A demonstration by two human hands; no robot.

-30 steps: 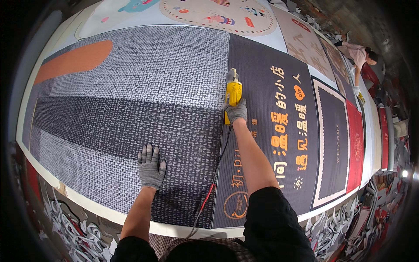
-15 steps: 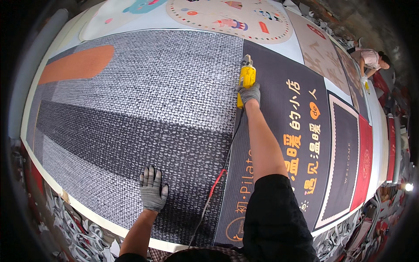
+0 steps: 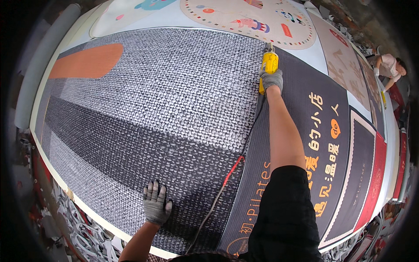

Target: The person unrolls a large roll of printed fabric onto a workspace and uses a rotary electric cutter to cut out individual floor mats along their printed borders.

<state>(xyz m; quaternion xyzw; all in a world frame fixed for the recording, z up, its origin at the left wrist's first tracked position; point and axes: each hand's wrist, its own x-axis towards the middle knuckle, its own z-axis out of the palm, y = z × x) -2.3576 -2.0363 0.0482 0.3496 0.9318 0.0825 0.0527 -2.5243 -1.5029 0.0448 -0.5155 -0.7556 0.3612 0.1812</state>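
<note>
A yellow corded power cutter (image 3: 270,62) is in the grip of my right hand (image 3: 272,80), which wears a grey glove. Its metal head sits on the seam between a grey woven-pattern mat (image 3: 187,78) and a dark printed mat (image 3: 292,96), close to their far edge. The cord (image 3: 209,214), partly wrapped in red, trails back along the seam toward me. My left hand (image 3: 157,205), also gloved in grey, lies flat with fingers spread on the woven-pattern mat near its front edge.
Beyond lies a pale mat with a round cartoon print (image 3: 248,22). A grey roll (image 3: 46,65) stands along the left side. Heaps of trimmed strips (image 3: 87,227) cover the floor around the table. At the far right another person (image 3: 388,70) leans over the table with a yellow tool.
My right hand and the cutter have advanced away from me along the seam toward the far edge. The view has shifted somewhat. My left hand stays flat on the mat.
</note>
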